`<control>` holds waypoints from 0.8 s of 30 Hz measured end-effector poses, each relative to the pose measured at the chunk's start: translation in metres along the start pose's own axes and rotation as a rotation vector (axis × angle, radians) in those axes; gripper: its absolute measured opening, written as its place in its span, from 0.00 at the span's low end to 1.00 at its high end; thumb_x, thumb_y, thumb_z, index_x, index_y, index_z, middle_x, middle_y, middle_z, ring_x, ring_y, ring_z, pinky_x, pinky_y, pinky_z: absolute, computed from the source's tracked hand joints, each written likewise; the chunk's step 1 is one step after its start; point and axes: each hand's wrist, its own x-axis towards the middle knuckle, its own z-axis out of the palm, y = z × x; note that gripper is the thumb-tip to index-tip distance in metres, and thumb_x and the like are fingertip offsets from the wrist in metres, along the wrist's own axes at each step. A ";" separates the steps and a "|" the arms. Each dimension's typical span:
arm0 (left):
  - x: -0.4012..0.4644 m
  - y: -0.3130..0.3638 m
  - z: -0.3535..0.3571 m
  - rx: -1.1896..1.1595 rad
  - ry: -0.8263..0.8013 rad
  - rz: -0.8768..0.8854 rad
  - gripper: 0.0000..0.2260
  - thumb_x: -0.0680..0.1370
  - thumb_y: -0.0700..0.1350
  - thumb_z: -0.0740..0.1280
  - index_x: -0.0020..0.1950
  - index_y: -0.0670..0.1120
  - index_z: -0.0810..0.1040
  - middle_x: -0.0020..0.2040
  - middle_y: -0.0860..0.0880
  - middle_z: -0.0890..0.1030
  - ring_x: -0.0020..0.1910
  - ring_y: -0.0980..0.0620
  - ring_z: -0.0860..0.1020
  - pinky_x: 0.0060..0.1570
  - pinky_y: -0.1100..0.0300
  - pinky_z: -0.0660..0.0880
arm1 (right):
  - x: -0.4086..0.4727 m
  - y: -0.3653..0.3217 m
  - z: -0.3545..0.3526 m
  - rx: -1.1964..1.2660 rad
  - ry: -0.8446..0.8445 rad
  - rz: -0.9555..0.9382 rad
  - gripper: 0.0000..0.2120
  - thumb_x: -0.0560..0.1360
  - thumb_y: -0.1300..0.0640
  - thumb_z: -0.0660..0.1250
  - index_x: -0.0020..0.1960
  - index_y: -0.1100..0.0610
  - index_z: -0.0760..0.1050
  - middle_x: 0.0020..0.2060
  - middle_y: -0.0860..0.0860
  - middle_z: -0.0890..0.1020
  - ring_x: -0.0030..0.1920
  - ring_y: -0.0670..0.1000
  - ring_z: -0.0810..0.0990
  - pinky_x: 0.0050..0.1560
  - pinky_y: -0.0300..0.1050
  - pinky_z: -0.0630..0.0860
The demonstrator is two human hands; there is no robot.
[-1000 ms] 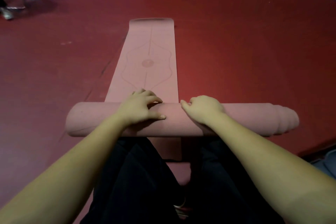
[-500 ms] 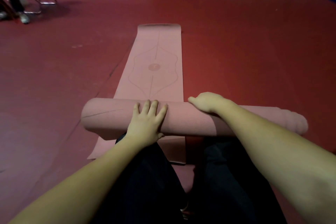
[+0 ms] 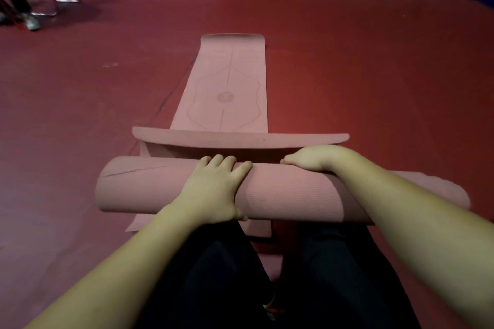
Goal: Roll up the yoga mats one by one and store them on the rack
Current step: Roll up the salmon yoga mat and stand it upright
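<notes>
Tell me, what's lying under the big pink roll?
A flat pink yoga mat runs beneath the rolled pink mat, over red floor. The stretch directly under the roll is covered.

Right hand [image 3: 311,161] fingertips behind roll [image 3: 171,187]

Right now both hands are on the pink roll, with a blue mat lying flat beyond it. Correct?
Not quite. The flat mat beyond the roll is pink, not blue, as the head view shows. The left hand and right hand are on the roll.

No readable text, labels or numbers anywhere in view
</notes>
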 end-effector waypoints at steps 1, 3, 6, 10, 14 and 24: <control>0.005 -0.001 -0.001 -0.014 -0.043 -0.003 0.50 0.61 0.72 0.69 0.77 0.53 0.57 0.70 0.47 0.70 0.65 0.45 0.68 0.66 0.47 0.66 | 0.002 0.002 0.003 0.007 0.069 -0.007 0.24 0.80 0.39 0.54 0.65 0.52 0.78 0.68 0.54 0.75 0.65 0.56 0.73 0.62 0.49 0.67; 0.018 -0.007 -0.006 -0.054 -0.122 -0.012 0.51 0.61 0.72 0.70 0.78 0.54 0.56 0.69 0.48 0.70 0.65 0.45 0.68 0.65 0.47 0.66 | 0.005 0.003 0.008 0.001 0.253 -0.050 0.23 0.82 0.41 0.53 0.62 0.54 0.79 0.64 0.55 0.78 0.61 0.56 0.75 0.56 0.47 0.69; 0.035 -0.018 -0.012 -0.166 -0.248 -0.030 0.51 0.58 0.71 0.73 0.76 0.56 0.59 0.68 0.49 0.72 0.65 0.46 0.69 0.64 0.48 0.68 | 0.000 -0.001 0.015 -0.046 0.483 -0.143 0.19 0.81 0.45 0.55 0.55 0.55 0.79 0.58 0.57 0.81 0.56 0.58 0.78 0.51 0.48 0.72; 0.061 -0.032 -0.018 -0.358 -0.448 -0.086 0.50 0.56 0.66 0.78 0.75 0.57 0.62 0.66 0.50 0.74 0.63 0.48 0.71 0.62 0.50 0.71 | -0.015 -0.007 0.030 -0.127 0.559 -0.161 0.23 0.82 0.41 0.51 0.51 0.55 0.78 0.52 0.56 0.82 0.53 0.58 0.79 0.45 0.48 0.70; 0.086 -0.042 -0.020 -0.622 -0.625 -0.140 0.44 0.61 0.53 0.82 0.73 0.54 0.66 0.60 0.55 0.76 0.59 0.51 0.74 0.57 0.58 0.71 | -0.014 -0.011 0.044 -0.175 0.545 -0.101 0.29 0.81 0.36 0.47 0.59 0.55 0.76 0.58 0.56 0.80 0.59 0.59 0.77 0.55 0.52 0.70; 0.059 -0.039 0.003 -0.302 -0.153 -0.056 0.42 0.61 0.72 0.61 0.72 0.56 0.70 0.68 0.55 0.74 0.66 0.51 0.71 0.64 0.52 0.66 | 0.006 -0.013 0.031 -0.124 0.493 -0.037 0.33 0.78 0.33 0.45 0.63 0.52 0.78 0.59 0.55 0.81 0.59 0.59 0.78 0.55 0.52 0.74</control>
